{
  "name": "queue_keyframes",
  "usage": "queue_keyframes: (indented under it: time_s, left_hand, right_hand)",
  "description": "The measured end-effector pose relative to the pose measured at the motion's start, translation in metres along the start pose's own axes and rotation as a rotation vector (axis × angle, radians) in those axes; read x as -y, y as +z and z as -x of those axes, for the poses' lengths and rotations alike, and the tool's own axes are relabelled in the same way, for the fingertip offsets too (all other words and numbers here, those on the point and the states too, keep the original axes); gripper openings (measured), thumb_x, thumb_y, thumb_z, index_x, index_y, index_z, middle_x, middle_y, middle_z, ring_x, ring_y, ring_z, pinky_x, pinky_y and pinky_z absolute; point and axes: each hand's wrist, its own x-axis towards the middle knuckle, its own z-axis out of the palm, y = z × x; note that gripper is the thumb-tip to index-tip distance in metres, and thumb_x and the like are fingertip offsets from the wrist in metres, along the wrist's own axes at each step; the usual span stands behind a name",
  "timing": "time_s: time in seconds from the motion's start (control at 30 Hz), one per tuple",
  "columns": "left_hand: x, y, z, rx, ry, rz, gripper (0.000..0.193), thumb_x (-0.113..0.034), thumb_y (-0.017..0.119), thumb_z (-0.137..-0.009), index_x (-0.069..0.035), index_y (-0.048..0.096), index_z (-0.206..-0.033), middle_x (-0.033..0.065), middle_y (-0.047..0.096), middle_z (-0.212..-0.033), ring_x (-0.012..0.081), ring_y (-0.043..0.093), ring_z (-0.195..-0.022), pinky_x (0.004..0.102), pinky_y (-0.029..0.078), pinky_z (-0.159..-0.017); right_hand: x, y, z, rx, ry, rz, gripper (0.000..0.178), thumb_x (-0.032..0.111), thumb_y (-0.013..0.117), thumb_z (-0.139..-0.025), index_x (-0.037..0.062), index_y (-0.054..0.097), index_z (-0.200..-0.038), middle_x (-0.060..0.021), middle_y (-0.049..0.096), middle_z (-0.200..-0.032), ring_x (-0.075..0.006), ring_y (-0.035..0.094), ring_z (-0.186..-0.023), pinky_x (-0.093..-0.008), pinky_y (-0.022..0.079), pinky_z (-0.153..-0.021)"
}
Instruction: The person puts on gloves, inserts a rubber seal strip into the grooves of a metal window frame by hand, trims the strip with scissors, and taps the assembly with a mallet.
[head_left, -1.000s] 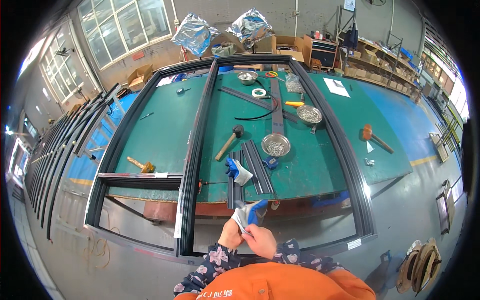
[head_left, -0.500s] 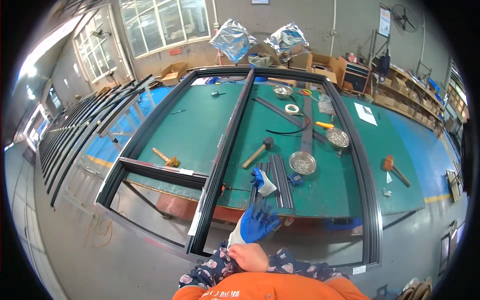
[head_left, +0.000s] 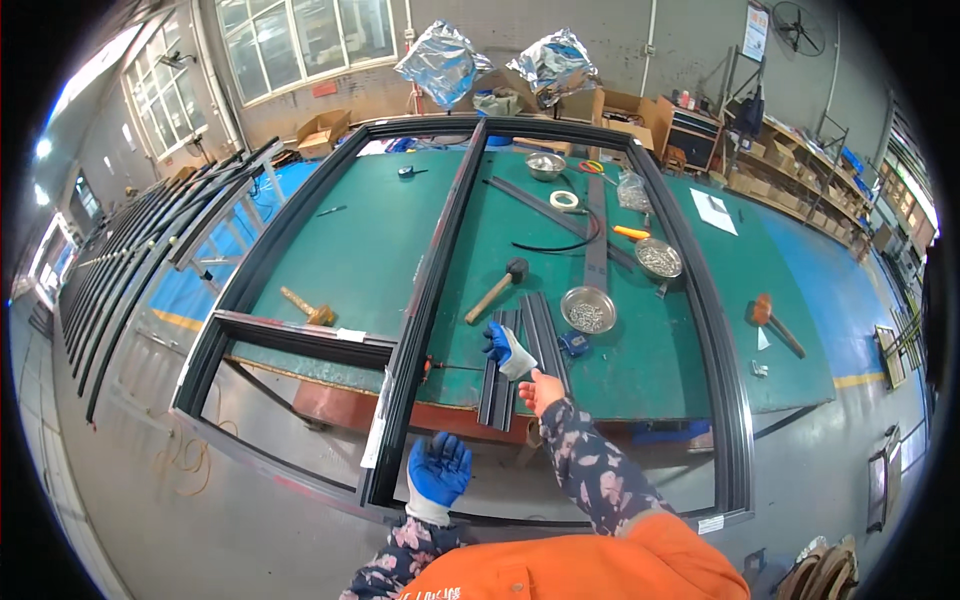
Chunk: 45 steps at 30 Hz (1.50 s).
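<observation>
My left hand (head_left: 438, 472) wears a blue-and-white work glove, palm up with its fingers loosely spread and nothing in it. It is over the near part of a large dark metal frame (head_left: 420, 300). My bare right hand (head_left: 541, 391) reaches forward, its fingertips closed at the white cuff of a second work glove (head_left: 515, 357). That glove lies across short dark metal profiles (head_left: 543, 335) at the green table's (head_left: 640, 390) near edge. Close by are a blue tape measure (head_left: 574, 343), a bowl of screws (head_left: 588, 311) and a black-headed mallet (head_left: 497, 290).
The frame overhangs the table toward me. Further off sit another screw bowl (head_left: 658, 260), a metal bowl (head_left: 545, 166), a tape roll (head_left: 565, 201) and an orange-handled tool (head_left: 631, 232). Mallets lie left (head_left: 308, 306) and right (head_left: 777, 324). Long bars (head_left: 150, 245) rest on a rack at left.
My right hand has left the left glove's cuff and reached forward to the other glove. My left hand has moved left and turned palm up. The view has shifted slightly.
</observation>
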Motion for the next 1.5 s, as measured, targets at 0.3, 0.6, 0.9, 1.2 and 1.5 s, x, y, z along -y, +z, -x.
queue_keyframes:
  time_s: [0.3,0.6,0.9,1.2,1.5]
  left_hand:
    - [0.024,0.052,0.001,-0.109,0.015,-0.559,0.029,-0.026,0.061,-0.096,-0.003,0.07,-0.111,0.0126,0.072,-0.099,0.0262,0.069,-0.086,0.0367,0.054,-0.086]
    - [0.082,0.121,-0.035,0.817,0.184,-1.85,0.034,-0.028,0.069,-0.086,-0.001,0.069,-0.106,0.0138,0.072,-0.094,0.0302,0.068,-0.083,0.036,0.054,-0.075]
    - [0.166,0.123,0.013,1.314,0.036,-2.096,0.028,-0.027,0.07,-0.081,-0.004,0.069,-0.097,0.0169,0.07,-0.089,0.0368,0.063,-0.074,0.0406,0.051,-0.068]
    - [0.307,0.087,0.118,1.878,-0.418,-2.101,0.031,-0.031,0.059,-0.091,-0.003,0.065,-0.079,0.0142,0.069,-0.083,0.0389,0.062,-0.076,0.0429,0.049,-0.069]
    - [0.442,0.03,0.177,2.224,-0.593,-1.848,0.033,-0.034,0.052,-0.094,-0.005,0.066,-0.087,0.0156,0.071,-0.087,0.0398,0.065,-0.082,0.046,0.05,-0.072]
  right_hand:
    - [0.087,-0.013,-0.031,-0.212,-0.251,0.1,0.014,0.013,0.064,-0.089,0.0003,0.069,-0.089,-0.0045,0.064,-0.072,-0.0112,0.051,-0.058,-0.0254,0.041,-0.053]
    - [0.181,-0.032,0.257,-0.193,-0.618,0.653,0.009,0.01,0.067,-0.084,0.0044,0.062,-0.078,-0.0061,0.06,-0.071,-0.0248,0.051,-0.062,-0.0347,0.043,-0.061]
    - [0.15,-0.064,0.395,-0.382,-0.158,0.516,0.013,0.014,0.063,-0.088,0.005,0.061,-0.097,-0.0096,0.065,-0.09,-0.0291,0.058,-0.075,-0.0337,0.047,-0.071]
    - [0.067,-0.193,0.491,-0.586,-0.176,0.523,0.034,0.015,0.06,-0.093,0.0023,0.061,-0.125,-0.0116,0.068,-0.116,-0.0224,0.065,-0.099,-0.0318,0.049,-0.086]
    - [-0.056,-0.319,0.558,-1.024,-0.069,0.78,0.03,0.019,0.055,-0.095,0.0012,0.069,-0.114,-0.0109,0.072,-0.1,-0.0244,0.064,-0.079,-0.0341,0.05,-0.079]
